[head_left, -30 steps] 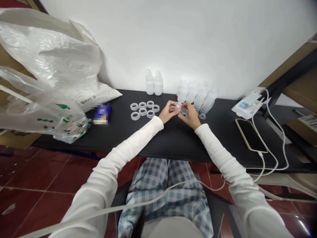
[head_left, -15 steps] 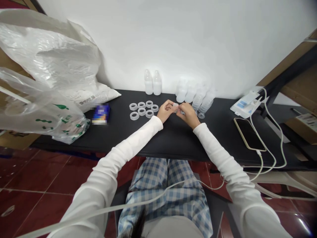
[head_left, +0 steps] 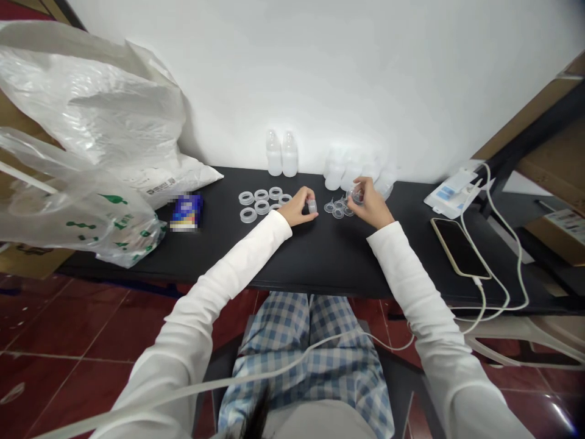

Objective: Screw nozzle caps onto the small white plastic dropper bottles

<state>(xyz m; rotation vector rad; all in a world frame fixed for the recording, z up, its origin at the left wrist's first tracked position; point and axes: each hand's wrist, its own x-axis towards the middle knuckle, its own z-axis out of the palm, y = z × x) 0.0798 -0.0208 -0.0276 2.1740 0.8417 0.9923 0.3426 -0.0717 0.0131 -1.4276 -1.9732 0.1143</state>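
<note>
My left hand [head_left: 299, 207] is closed on a translucent collar ring [head_left: 312, 207], pinched between thumb and fingers; whether a teat sits inside it I cannot tell. Beside it on the left lie several similar collar rings [head_left: 261, 207] on the black table. My right hand [head_left: 371, 202] grips a clear domed bottle cap [head_left: 356, 194], in front of the bottles at the right. Several clear silicone teats [head_left: 338, 213] lie between my hands, close to the right fingers. Against the wall stand two capped baby bottles [head_left: 289, 155]. More frosted bottles [head_left: 335, 171] stand behind my right hand, partly hidden by it.
Plastic bags [head_left: 114, 116] bulge over the table's left end, near a small blue pack [head_left: 187, 211]. On the right lie a phone [head_left: 459, 247] on a charging cable and a white power strip [head_left: 450, 198]. A white cable [head_left: 274, 373] crosses my lap.
My hands, together before, have parted. The right hand has moved right and now holds the clear cap; the left has shifted slightly left with the collar ring. The teats are uncovered.
</note>
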